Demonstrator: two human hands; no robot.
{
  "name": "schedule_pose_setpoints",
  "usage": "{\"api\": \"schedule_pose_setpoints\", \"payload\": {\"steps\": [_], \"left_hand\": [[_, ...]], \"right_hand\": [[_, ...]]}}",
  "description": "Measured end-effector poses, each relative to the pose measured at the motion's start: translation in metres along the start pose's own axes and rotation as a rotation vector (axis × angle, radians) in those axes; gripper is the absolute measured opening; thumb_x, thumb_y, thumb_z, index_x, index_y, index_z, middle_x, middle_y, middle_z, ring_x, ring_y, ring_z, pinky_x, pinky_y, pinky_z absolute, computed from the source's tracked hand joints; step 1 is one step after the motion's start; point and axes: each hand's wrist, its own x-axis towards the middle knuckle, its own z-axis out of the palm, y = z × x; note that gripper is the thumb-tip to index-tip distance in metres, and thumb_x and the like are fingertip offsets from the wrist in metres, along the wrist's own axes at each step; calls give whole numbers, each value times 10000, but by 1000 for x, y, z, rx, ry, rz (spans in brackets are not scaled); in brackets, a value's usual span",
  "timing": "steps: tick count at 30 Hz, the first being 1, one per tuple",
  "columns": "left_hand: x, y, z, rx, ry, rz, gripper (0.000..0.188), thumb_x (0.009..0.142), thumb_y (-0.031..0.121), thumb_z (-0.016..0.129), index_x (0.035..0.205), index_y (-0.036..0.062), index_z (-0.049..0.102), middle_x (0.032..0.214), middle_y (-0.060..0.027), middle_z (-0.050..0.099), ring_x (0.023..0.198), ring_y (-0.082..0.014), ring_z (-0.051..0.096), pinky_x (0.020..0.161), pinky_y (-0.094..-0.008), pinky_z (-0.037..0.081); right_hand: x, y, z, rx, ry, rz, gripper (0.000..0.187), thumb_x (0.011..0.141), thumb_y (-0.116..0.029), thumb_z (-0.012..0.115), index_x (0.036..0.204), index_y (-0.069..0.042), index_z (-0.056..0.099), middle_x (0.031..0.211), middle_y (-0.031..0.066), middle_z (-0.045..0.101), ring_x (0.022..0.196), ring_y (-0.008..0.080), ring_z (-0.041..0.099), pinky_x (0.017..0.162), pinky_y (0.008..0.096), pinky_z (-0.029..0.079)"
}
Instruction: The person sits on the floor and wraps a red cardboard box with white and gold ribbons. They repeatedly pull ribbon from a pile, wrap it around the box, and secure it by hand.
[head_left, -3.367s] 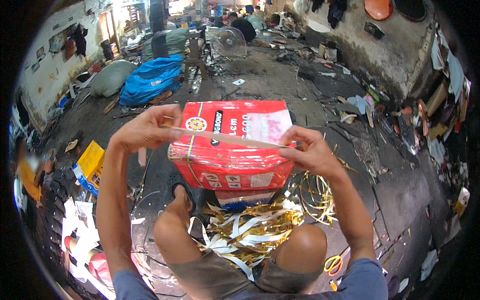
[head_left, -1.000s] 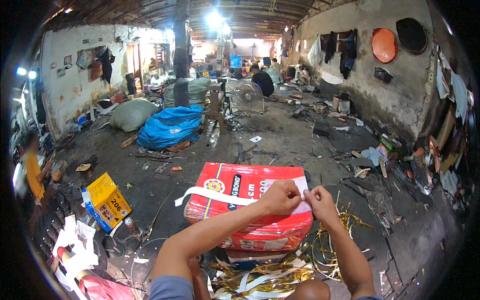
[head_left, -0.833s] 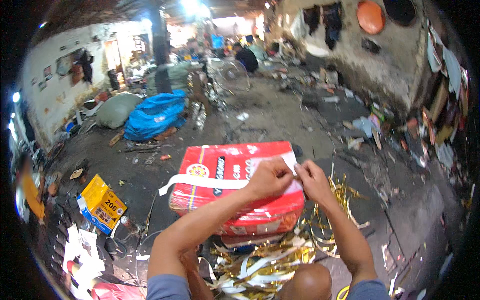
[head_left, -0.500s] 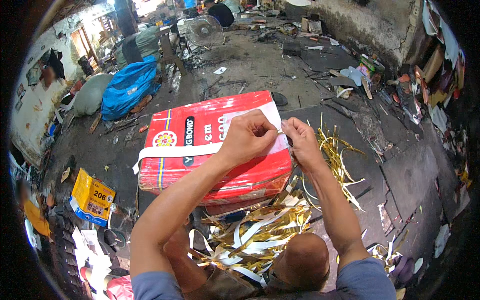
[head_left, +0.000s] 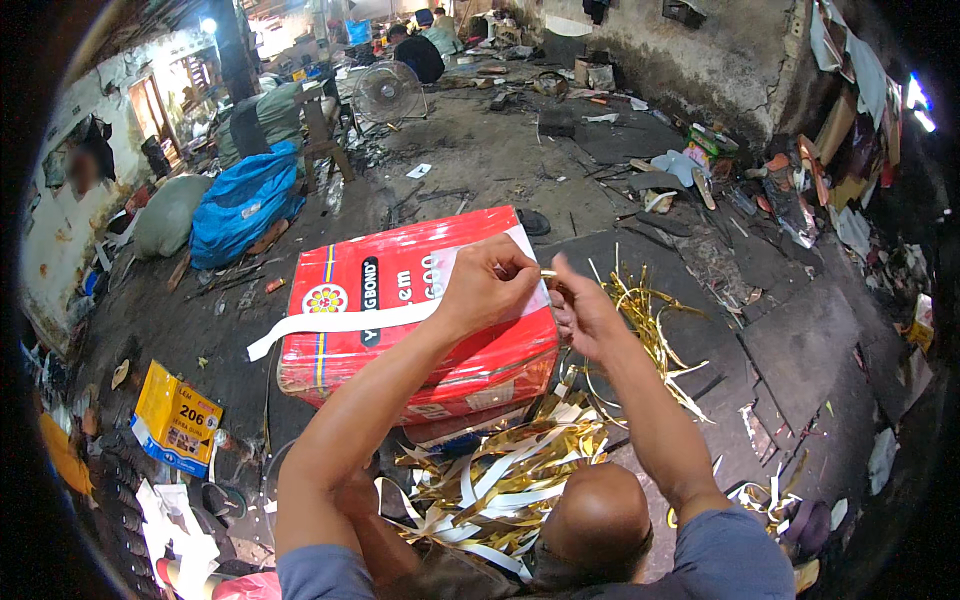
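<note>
A red box (head_left: 420,372) stands in front of me, its top serving as a work surface. Across it lies a white strip (head_left: 340,321), one end hanging past the box's left edge and the other running under my left hand (head_left: 488,285). That hand is closed in a pinch on the strip near the box's right side. My right hand (head_left: 588,310) is curled at the box's right edge, close to my left fingertips. A short gold-coloured bit of strip shows between the two hands; the right fingers seem to pinch its end, partly hidden.
A heap of gold and white strips (head_left: 500,470) lies between my knees and the box, with more gold strips (head_left: 645,310) to the right. A yellow packet (head_left: 178,420) is at left, a blue sack (head_left: 245,205) beyond it. A fan (head_left: 388,93) stands farther back. Scraps litter the floor.
The view has shifted, so the box sits slightly lower and farther left. My right hand has turned, with its fingers curling more beneath. The left hand keeps its pinch on the strip.
</note>
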Motion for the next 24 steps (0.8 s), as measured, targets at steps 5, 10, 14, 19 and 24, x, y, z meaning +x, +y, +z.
{"api": "schedule_pose_setpoints", "payload": {"steps": [5,10,14,19,24], "left_hand": [[0,7,4,72,-3,-10,79,852,46,730,804,-15,720,764,-61,665,664,-102,626,580,-277,494],[-4,11,-3,83,-7,-51,59,861,31,722,817,-9,723,811,-55,682,767,-95,667,631,-258,532],[-5,8,-5,21,-23,-97,56,851,30,737,812,-6,723,824,-51,686,751,-80,659,629,-247,534],[-4,9,-16,114,-31,-73,57,851,30,741,809,-5,725,832,-43,691,750,-76,659,642,-251,546],[2,8,-3,23,-26,-122,25,834,-16,743,815,-6,730,844,-51,688,759,-86,651,637,-251,548]], "right_hand": [[15,-61,12,-625,270,-145,570,1010,-637,526,884,-92,639,751,63,651,638,193,636,532,341,468],[48,-42,31,-1423,456,-584,474,1037,-368,510,905,42,709,984,308,708,936,506,681,849,552,539],[57,-15,14,-1123,433,-621,428,1019,-307,551,839,65,661,830,241,679,797,338,668,757,474,517],[97,50,-35,-932,393,-607,355,996,-254,573,840,51,665,809,209,665,776,304,636,714,459,504],[153,274,-208,-630,357,-511,305,979,-235,592,885,27,717,887,292,694,829,455,696,733,506,532]]}}
